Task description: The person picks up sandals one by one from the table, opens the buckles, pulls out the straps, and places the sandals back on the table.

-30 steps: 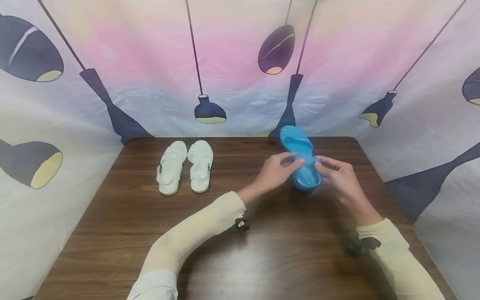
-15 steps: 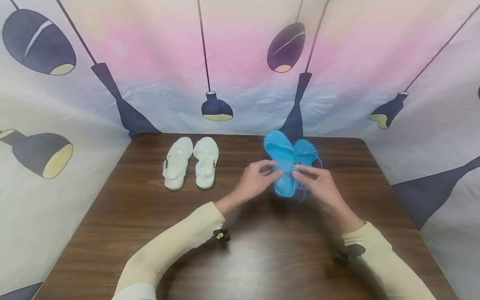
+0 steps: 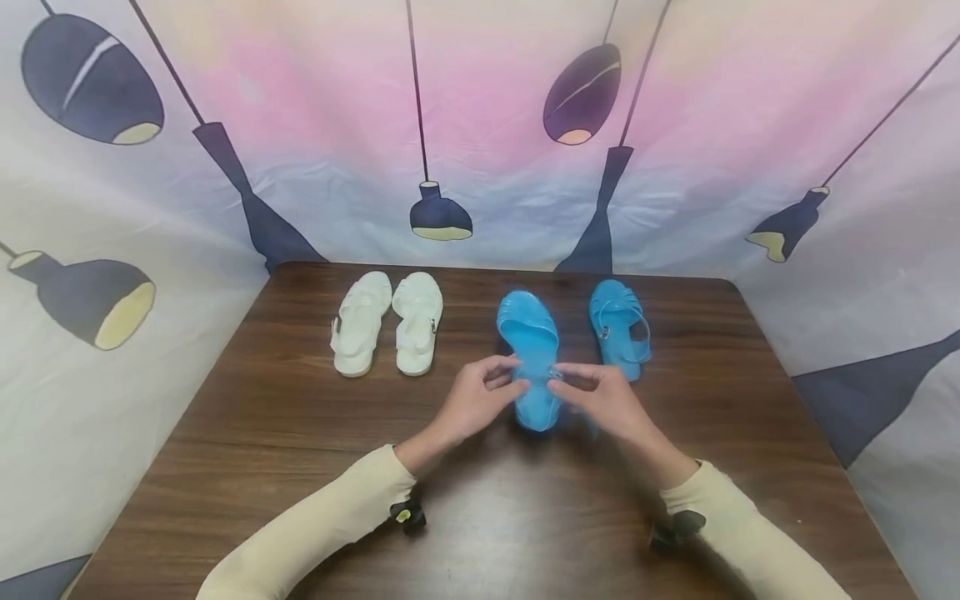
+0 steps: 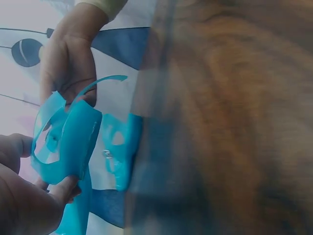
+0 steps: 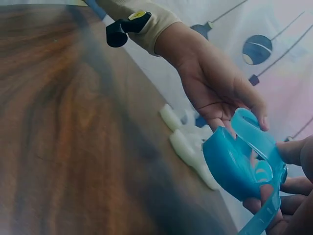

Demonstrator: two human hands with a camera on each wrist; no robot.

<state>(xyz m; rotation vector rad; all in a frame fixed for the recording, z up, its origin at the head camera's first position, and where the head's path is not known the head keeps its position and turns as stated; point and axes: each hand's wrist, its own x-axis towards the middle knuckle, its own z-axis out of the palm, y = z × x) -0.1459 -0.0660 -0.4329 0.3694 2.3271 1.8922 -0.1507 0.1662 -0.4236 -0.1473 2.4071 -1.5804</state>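
Observation:
A blue sandal (image 3: 531, 321) is held between both hands above the table, toe pointing away from me. My left hand (image 3: 474, 398) pinches its left side near the middle. On the opposite side, my right hand (image 3: 611, 407) grips the edge by the buckle. The sandal's heel (image 4: 82, 134) faces the wrist cameras, and a loose strap (image 5: 266, 215) dangles from it in the right wrist view. Farther right on the table lies a second blue sandal (image 3: 617, 317), its ankle strap looped up. The right hand's fingers partly cover the near end of that one.
Two white sandals (image 3: 358, 325) stand side by side at the back left of the brown wooden table (image 3: 247, 433). A cloth backdrop (image 3: 337, 125) printed with lamps hangs directly behind the table's far edge.
Both hands have carried the held blue sandal left and towards me. The second blue sandal, hidden behind it at first, now shows apart on the right.

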